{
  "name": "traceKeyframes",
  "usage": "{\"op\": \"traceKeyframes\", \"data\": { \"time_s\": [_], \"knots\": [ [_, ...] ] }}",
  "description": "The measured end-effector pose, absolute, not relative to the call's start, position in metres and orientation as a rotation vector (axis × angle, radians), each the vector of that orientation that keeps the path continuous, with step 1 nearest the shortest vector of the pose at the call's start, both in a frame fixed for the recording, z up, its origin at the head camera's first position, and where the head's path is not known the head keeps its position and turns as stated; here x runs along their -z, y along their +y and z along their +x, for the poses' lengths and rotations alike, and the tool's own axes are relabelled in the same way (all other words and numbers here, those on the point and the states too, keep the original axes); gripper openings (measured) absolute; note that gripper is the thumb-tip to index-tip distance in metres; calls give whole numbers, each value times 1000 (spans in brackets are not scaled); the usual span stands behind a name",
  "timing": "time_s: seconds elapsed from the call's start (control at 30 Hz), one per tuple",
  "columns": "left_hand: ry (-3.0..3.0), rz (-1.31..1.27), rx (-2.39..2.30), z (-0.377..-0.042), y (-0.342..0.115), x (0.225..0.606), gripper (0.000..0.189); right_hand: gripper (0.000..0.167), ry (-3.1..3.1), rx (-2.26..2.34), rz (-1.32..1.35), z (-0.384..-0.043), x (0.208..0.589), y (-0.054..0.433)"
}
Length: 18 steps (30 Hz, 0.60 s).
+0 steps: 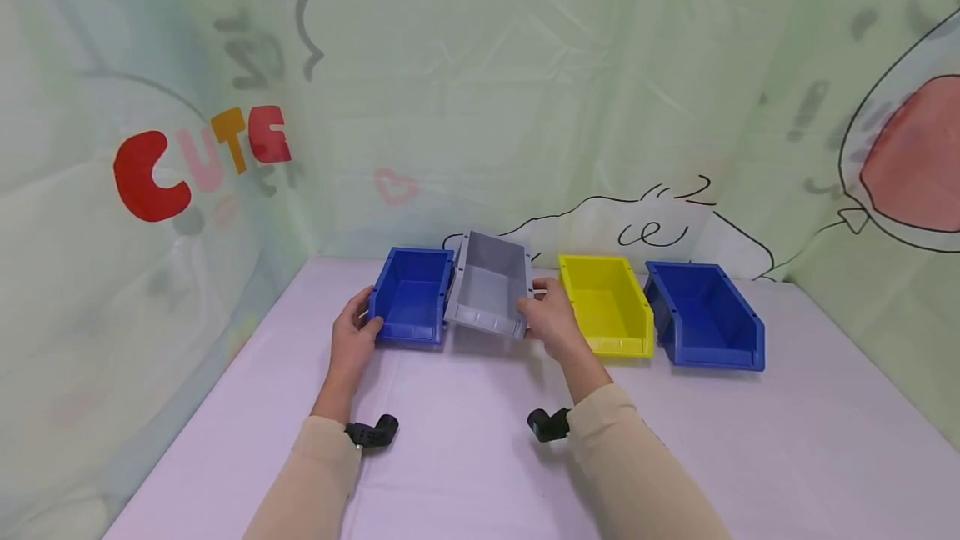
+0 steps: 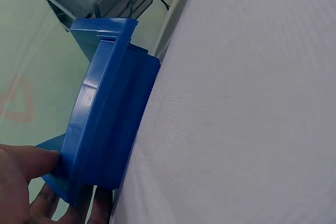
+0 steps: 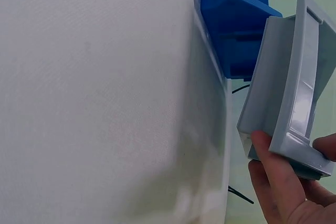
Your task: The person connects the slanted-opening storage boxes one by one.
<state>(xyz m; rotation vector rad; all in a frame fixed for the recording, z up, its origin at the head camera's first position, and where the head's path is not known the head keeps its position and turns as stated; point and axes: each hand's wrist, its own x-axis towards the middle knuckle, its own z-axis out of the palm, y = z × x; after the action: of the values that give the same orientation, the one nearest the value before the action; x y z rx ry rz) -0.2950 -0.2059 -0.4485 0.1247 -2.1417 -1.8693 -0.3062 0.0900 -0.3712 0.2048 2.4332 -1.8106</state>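
My right hand [image 1: 553,319] grips the right wall of a grey storage bin [image 1: 491,282], thumb on the inner side and fingers beneath and outside. The grey bin is tilted and raised off the table in the right wrist view, its left side close against a blue bin [image 1: 408,298]. That blue bin sits on the table at the left, and my left hand [image 1: 354,336] holds it by its left wall. In the left wrist view the thumb lies at the front corner of the blue bin [image 2: 105,114] with fingers around its outer side.
A yellow bin [image 1: 609,307] stands right of my right hand, and a second blue bin [image 1: 705,315] stands beyond it. All are near the back edge of the white-covered table [image 1: 465,457]. A printed curtain [image 1: 450,107] hangs behind.
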Motion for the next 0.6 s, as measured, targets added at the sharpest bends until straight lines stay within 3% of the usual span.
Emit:
{"op": "traceKeyframes", "data": {
  "time_s": [0.6],
  "knots": [
    [-2153, 135, 1888, -294, -206, 447, 58, 57, 2514, 1730, 172, -308, 368, 87]
  ]
}}
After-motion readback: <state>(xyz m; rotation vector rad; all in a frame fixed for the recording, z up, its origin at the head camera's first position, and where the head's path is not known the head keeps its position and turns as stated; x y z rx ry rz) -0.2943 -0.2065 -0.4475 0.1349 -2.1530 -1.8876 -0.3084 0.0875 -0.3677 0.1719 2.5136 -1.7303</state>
